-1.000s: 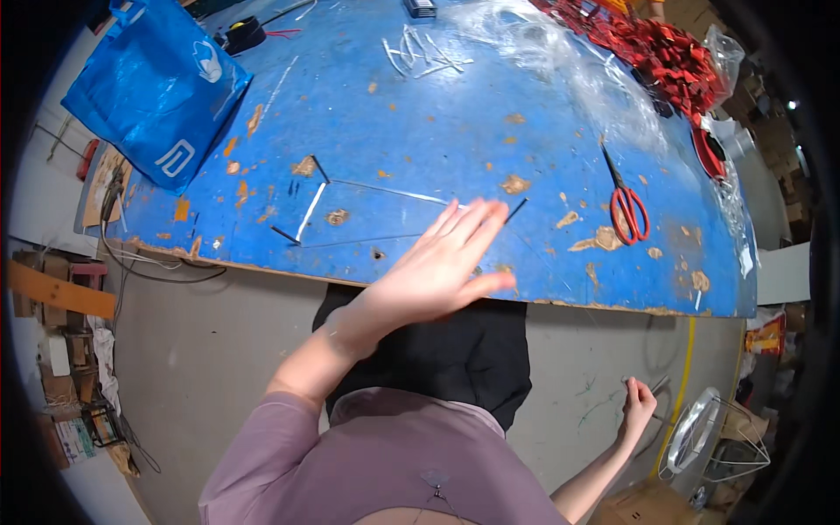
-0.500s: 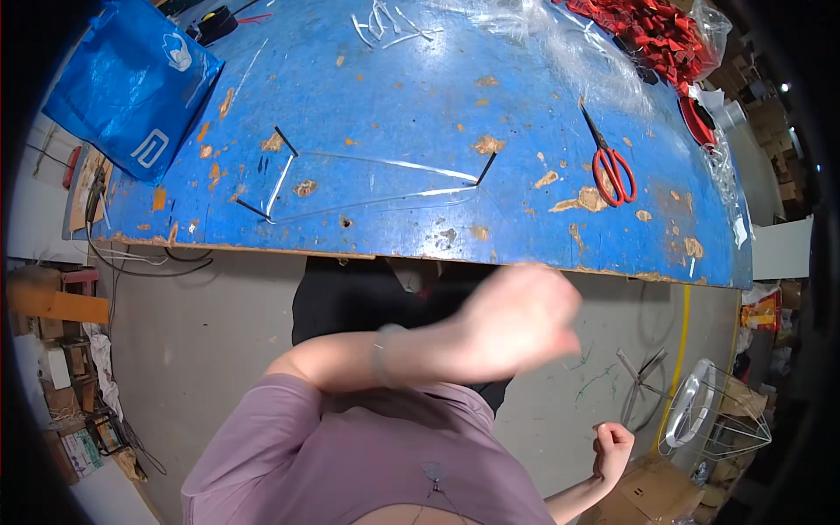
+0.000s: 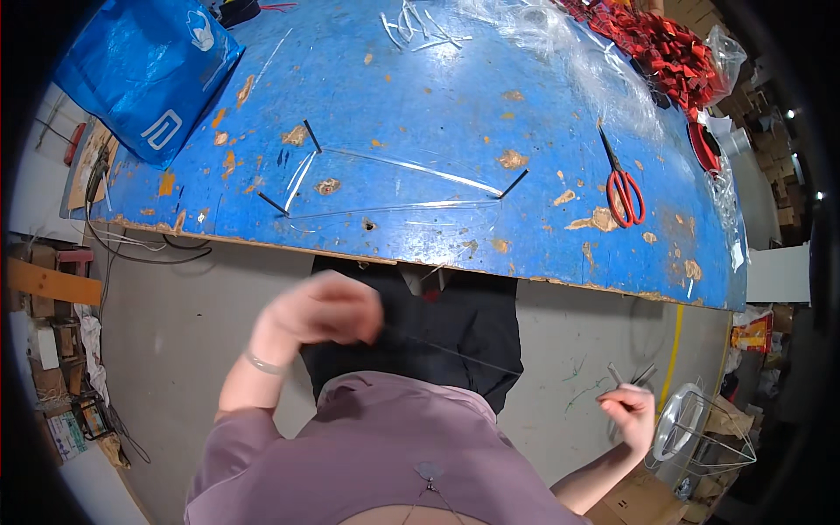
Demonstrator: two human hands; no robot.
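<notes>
Just in front of the table edge, my left hand [image 3: 322, 308] is raised with curled fingers, somewhat smeared by motion. Lower at the right, my right hand [image 3: 632, 413] has its thumb and fingers pinched together. A thin strand [image 3: 468, 357] slants across the dark cloth of my lap, its line running between the fingertips of both hands; its ends are hard to see. On the blue table, a clear shiny strip [image 3: 411, 166] loops around three dark pegs, one of them a peg [image 3: 514, 184] at the right.
Red-handled scissors [image 3: 623, 188] lie on the worn blue table [image 3: 420, 114]. A blue bag [image 3: 149, 79] stands at the left. White strips [image 3: 422, 28], clear plastic film [image 3: 560, 52] and a red ribbon heap [image 3: 665, 57] lie farther back. A wire frame [image 3: 700, 429] stands lower right.
My left hand has swung left from in front of the table's middle. My right hand has risen slightly and moved right. The thin strand between them now shows.
</notes>
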